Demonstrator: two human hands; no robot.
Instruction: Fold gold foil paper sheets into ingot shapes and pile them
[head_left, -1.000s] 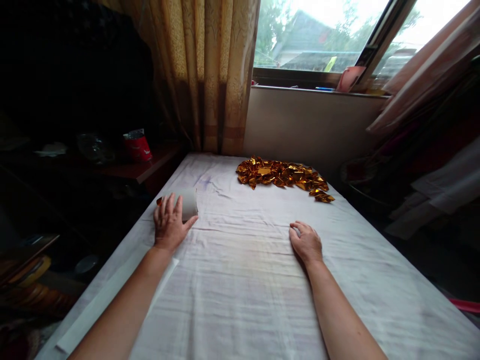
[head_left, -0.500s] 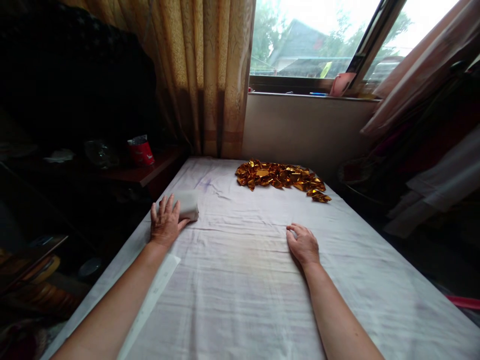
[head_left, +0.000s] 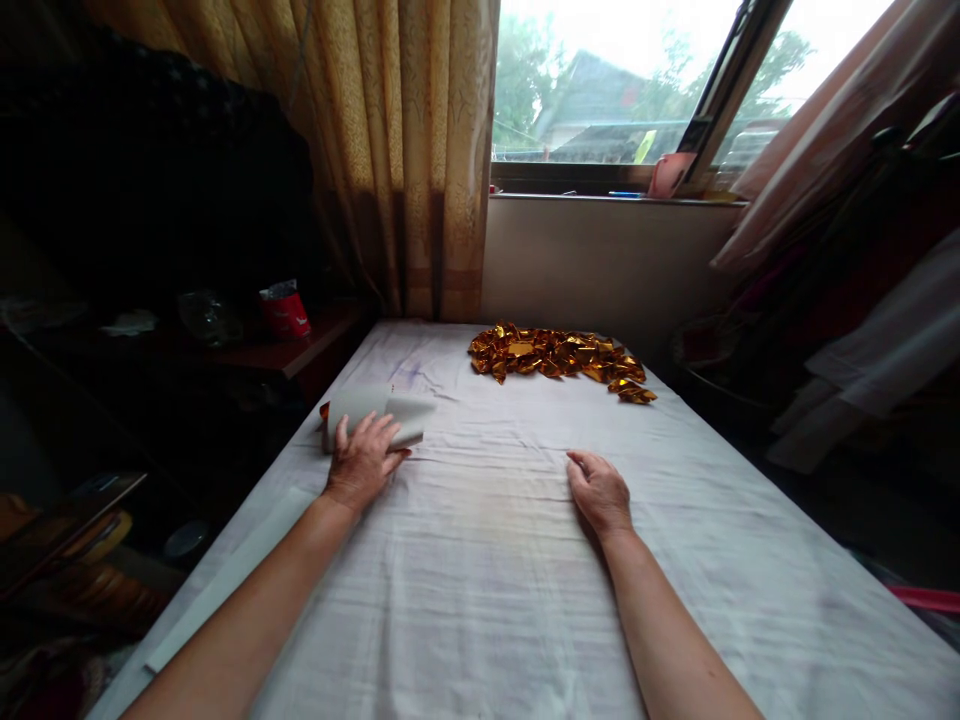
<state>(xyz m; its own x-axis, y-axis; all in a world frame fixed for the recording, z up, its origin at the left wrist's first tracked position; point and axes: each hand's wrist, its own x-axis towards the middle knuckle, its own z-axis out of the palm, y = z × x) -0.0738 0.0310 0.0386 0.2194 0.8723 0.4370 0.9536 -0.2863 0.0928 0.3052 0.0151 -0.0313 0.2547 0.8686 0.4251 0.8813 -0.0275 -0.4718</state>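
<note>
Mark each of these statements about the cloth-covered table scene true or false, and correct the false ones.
1. The left hand rests on a pale stack of paper sheets. True.
2. The right hand holds a gold piece. False: it lies on the white cloth-covered table, holding nothing.
3. The heap of folded gold foil pieces lies at the table's far end, near the window. True.
4. The red can stands on the white cloth. False: it stands on the dark side shelf to the left.
</note>
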